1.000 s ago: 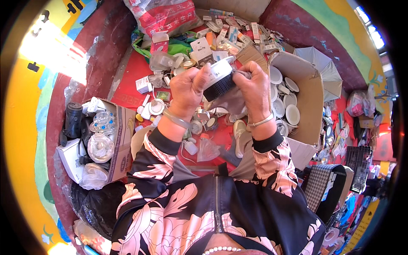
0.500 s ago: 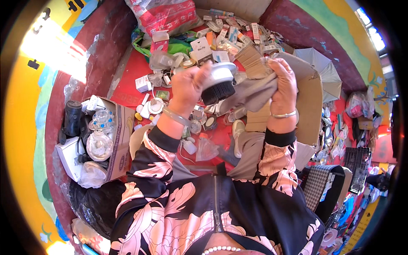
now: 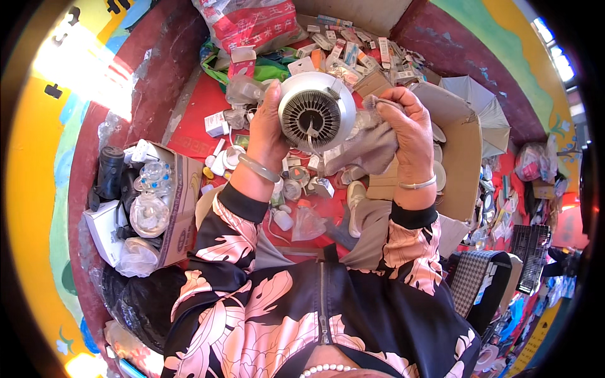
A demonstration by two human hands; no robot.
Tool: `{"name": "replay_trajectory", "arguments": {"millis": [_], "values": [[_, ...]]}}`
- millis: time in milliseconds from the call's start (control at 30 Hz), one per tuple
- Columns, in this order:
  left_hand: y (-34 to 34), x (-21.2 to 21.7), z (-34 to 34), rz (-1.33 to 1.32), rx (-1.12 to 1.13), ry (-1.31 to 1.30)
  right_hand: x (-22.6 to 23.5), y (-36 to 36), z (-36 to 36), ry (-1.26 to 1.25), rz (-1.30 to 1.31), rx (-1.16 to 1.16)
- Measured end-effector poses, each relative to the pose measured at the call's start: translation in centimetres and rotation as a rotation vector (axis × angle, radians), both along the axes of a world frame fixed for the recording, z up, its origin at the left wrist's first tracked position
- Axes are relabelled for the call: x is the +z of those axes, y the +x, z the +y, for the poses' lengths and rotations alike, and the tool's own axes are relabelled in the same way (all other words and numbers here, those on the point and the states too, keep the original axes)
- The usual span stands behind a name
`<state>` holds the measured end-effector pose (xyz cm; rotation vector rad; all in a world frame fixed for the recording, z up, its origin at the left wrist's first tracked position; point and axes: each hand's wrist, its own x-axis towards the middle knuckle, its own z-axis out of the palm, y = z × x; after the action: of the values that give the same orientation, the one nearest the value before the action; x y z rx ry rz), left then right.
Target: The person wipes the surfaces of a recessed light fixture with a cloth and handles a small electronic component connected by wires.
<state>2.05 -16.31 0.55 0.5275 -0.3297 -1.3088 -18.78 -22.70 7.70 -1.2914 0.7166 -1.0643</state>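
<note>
Right now, the left hand [image 3: 268,129] is holding a round lamp [image 3: 312,113] by its left edge, the hand curling partly open around the white rim, with some fingers hiding behind it. The lamp is sitting up off the floor in the middle of the scene, between the two hands, and its black finned back, with a short wire [image 3: 311,131] poking out, is facing up toward the head. The right hand [image 3: 409,129] is pinching closed on the top of a grey-brown cloth [image 3: 368,150], which is hanging down and to the left, just beside the lamp; whether it is touching the lamp's rim, I cannot tell. To the right, an open cardboard box [image 3: 463,148] is standing behind the right hand, and pale round pieces [image 3: 439,173] are showing inside. On the left, another cardboard box [image 3: 178,211] is holding a clear piece with blue dots [image 3: 155,177] and other goods. On the far side, a red and white bag [image 3: 252,28] is leaning near a pile of small boxes [image 3: 353,53]. Nearer, a shoe [image 3: 355,208] is resting on the red floor, beside a clear plastic bag [image 3: 308,223]
</note>
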Motion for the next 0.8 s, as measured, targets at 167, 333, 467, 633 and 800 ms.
{"name": "replay_trajectory", "arguments": {"millis": [167, 333, 467, 633, 800], "values": [[-0.1, -0.2, -0.1, 0.044, -0.049, 0.000, -0.1, 1.7, 1.7, -0.346, 0.174, -0.172], [-0.8, 0.0, 0.0, 0.052, -0.081, -0.010, -0.2, 3.1, 2.5, -0.982, 0.442, -0.237], [-0.8, 0.1, 0.1, -0.007, -0.040, 0.009, -0.4, 2.4, 1.5, -1.051, 0.493, -0.091], [-0.8, -0.8, -0.5, -0.087, -0.030, -0.047, 0.9, 1.1, 1.5, -1.062, 0.659, -0.003], [-0.4, 0.0, -0.3, 0.044, -0.101, -0.040, 1.6, -0.9, 0.6, -0.939, 0.617, -0.209]]}}
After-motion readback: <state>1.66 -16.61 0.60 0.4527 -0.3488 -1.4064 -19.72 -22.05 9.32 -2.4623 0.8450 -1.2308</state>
